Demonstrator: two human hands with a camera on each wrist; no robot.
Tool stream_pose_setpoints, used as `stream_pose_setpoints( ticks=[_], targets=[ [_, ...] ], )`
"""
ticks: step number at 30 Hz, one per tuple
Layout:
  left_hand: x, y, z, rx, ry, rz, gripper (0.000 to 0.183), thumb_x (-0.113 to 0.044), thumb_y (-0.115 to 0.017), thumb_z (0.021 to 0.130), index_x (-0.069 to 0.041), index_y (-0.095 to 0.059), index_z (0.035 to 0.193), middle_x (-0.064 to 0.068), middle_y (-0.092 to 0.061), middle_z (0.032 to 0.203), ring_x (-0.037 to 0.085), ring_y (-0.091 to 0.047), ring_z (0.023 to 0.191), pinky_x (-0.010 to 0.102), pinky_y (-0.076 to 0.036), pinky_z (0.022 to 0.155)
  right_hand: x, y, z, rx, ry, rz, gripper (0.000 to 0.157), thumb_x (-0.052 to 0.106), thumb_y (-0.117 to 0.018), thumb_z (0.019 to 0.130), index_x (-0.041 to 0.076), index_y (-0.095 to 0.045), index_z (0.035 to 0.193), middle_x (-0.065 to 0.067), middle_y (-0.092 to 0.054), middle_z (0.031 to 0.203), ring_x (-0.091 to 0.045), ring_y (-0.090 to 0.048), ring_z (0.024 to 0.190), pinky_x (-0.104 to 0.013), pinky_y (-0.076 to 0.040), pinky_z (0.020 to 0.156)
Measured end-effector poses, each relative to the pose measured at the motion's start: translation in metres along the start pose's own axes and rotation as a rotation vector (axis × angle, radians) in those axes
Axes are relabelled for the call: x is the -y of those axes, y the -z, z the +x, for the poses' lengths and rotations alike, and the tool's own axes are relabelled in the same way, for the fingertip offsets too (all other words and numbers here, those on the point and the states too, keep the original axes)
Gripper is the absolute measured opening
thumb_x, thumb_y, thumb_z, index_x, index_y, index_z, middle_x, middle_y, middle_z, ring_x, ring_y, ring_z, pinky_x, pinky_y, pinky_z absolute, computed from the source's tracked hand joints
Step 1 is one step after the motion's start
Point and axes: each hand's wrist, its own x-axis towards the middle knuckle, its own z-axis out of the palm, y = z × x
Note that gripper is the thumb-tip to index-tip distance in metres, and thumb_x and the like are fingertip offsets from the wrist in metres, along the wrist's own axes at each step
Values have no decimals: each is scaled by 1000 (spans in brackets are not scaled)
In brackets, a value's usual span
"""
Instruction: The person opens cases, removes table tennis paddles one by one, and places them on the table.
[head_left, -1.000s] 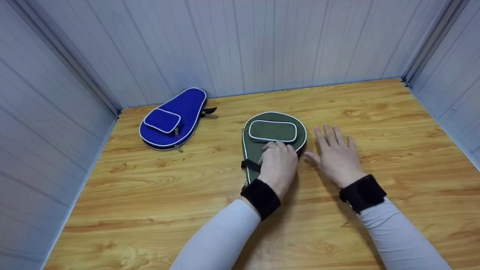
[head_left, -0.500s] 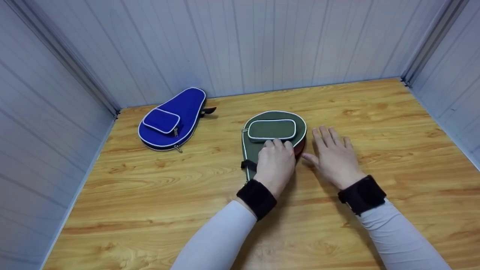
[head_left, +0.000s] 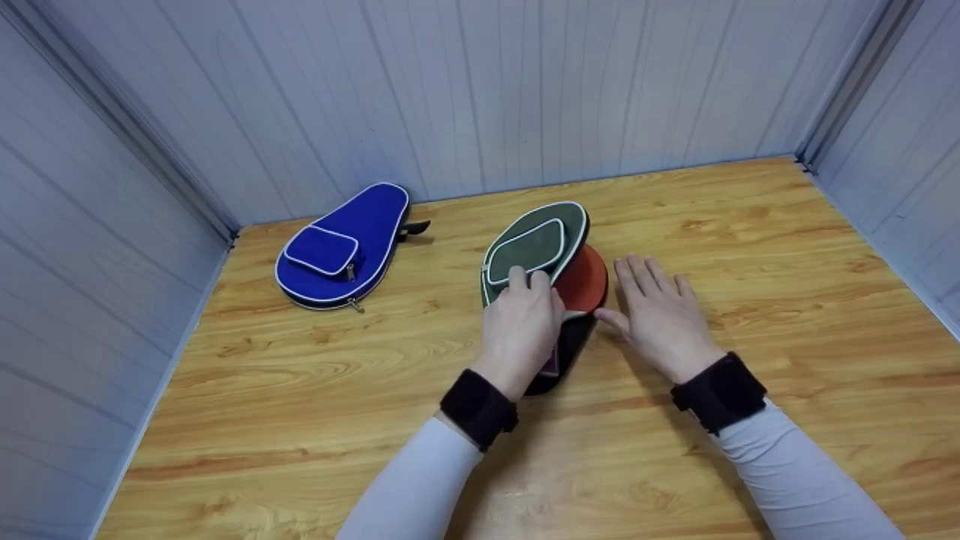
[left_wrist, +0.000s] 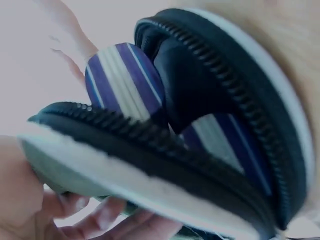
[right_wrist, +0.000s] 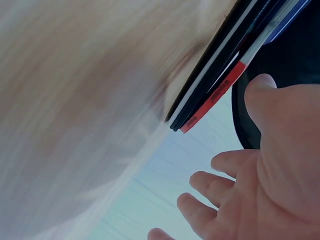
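A green table tennis bat case (head_left: 534, 251) with white piping and a front pocket lies unzipped. Its cover is lifted and swung left, baring the orange-red face of a bat (head_left: 585, 281). My left hand (head_left: 520, 334) grips the cover at its near right edge. In the left wrist view, two striped purple-and-white bat handles (left_wrist: 125, 82) show between the zip-toothed edges of the case. My right hand (head_left: 664, 322) has its fingers straight, just right of the case. Its thumb points at the bat's edge; whether it touches, I cannot tell.
A blue bat case (head_left: 330, 247) with white piping, a zipped pocket and a black strap lies at the back left, close to the rear wall. Pale panel walls (head_left: 480, 97) enclose the wooden table (head_left: 300, 420) at the back and both sides.
My left hand has lifted the green cover and pulled it leftward, uncovering the red bat and the dark inside of the case. My right hand has shifted slightly left.
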Motion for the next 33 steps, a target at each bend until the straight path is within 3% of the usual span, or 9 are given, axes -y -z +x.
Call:
stream_pose_setpoints(
  ticks=[8, 16, 22, 33],
  targets=[
    [26, 11, -7, -5, 136, -241, 21, -19, -58, 112, -4, -59, 98, 12, -59, 88, 36, -67, 66, 52, -57, 57, 5, -2, -1, 22, 8, 11, 82, 52, -55, 114, -3, -32, 171, -30, -33, 173, -51, -31, 160, -75, -25, 123],
    [54, 24, -18, 10, 216, -426, 19, -14, -60, 110, -6, -57, 94, 6, -53, 84, 24, -55, 69, 43, -52, 61, 9, -2, -1, 23, 29, -3, 83, 52, -55, 114, -3, -31, 171, -30, -32, 173, -51, -31, 160, -74, -24, 124],
    [76, 34, -25, -27, 255, -449, 12, -10, -63, 104, -4, -57, 95, 6, -53, 83, 25, -56, 71, 46, -51, 62, 10, 0, -1, 21, 40, -8, 84, 52, -55, 114, -4, -29, 171, -30, -32, 173, -51, -30, 160, -74, -23, 125],
    [112, 39, -43, 9, 465, -449, 16, -20, -59, 106, -4, -63, 103, 10, -55, 82, 32, -58, 75, 52, -50, 71, 18, -2, -2, 10, 54, -8, 83, 52, -57, 113, -3, -33, 170, -26, -36, 173, -50, -33, 160, -74, -26, 124]
  ],
)
